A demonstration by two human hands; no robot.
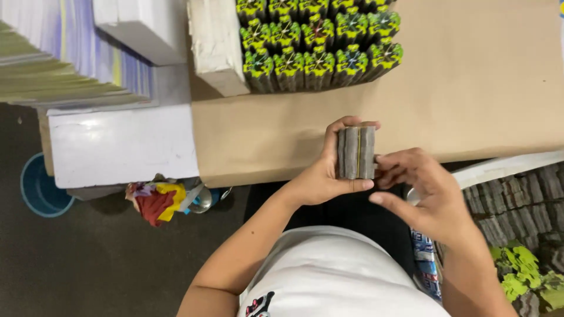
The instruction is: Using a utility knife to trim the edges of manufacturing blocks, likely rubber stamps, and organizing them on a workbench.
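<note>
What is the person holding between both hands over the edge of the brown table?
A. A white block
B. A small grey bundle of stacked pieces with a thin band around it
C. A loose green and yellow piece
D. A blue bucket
B: the left hand grips a small grey bundle with a thin yellowish band around it, and the right hand touches its side; the green and yellow stacks lie farther back on the table.

blue bucket [40, 191] on floor, white block [216, 44] on brown tabletop [470, 76].
</note>
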